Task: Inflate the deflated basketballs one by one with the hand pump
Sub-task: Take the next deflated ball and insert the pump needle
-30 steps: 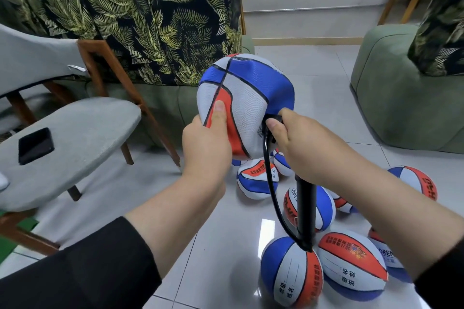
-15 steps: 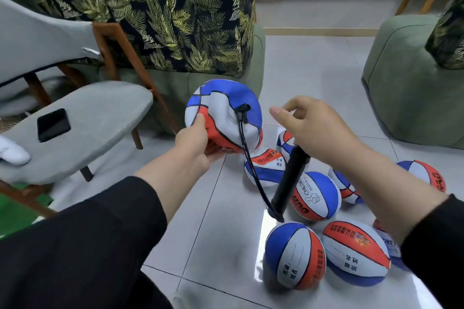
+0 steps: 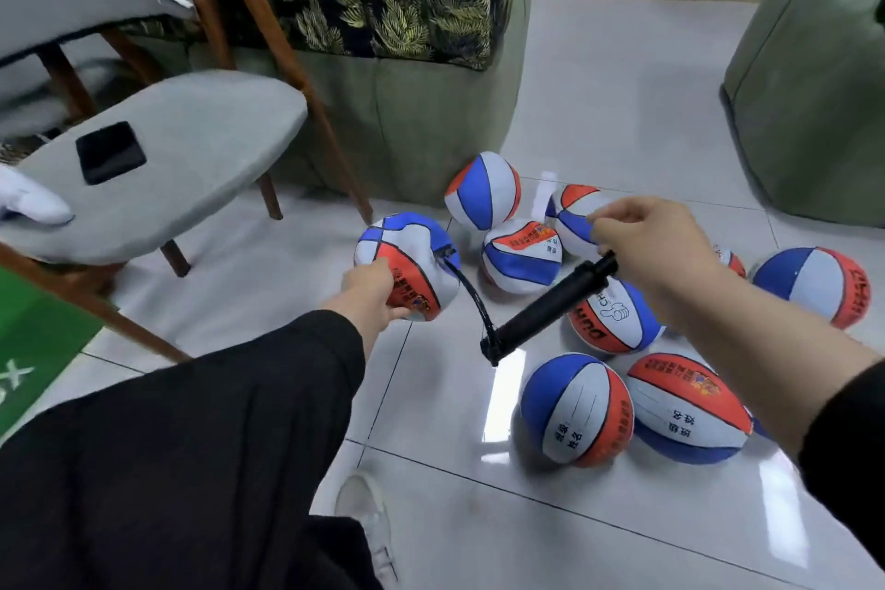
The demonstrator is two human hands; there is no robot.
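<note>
A dented red, white and blue basketball (image 3: 407, 261) is low over the floor by the chair leg, and my left hand (image 3: 368, 295) grips its near side. A black hose (image 3: 471, 297) runs from the ball's valve to the black hand pump (image 3: 550, 309). The pump hangs slanted, its top end held under my right hand (image 3: 651, 244), whose fingers are curled. Several more basketballs (image 3: 577, 410) of the same colours lie on the tiles to the right, some of them flattened.
A grey cushioned chair (image 3: 191, 149) with wooden legs stands at the left with a black phone (image 3: 111, 152) on its seat. A green sofa (image 3: 431, 110) with a leaf-print cover is behind the balls. A green pouf (image 3: 809, 81) sits at the right. My white shoe (image 3: 366, 505) is below.
My left hand has lowered the ball from chest height down to near the floor. My right hand left the valve and moved right, and the pump swung from upright to slanted.
</note>
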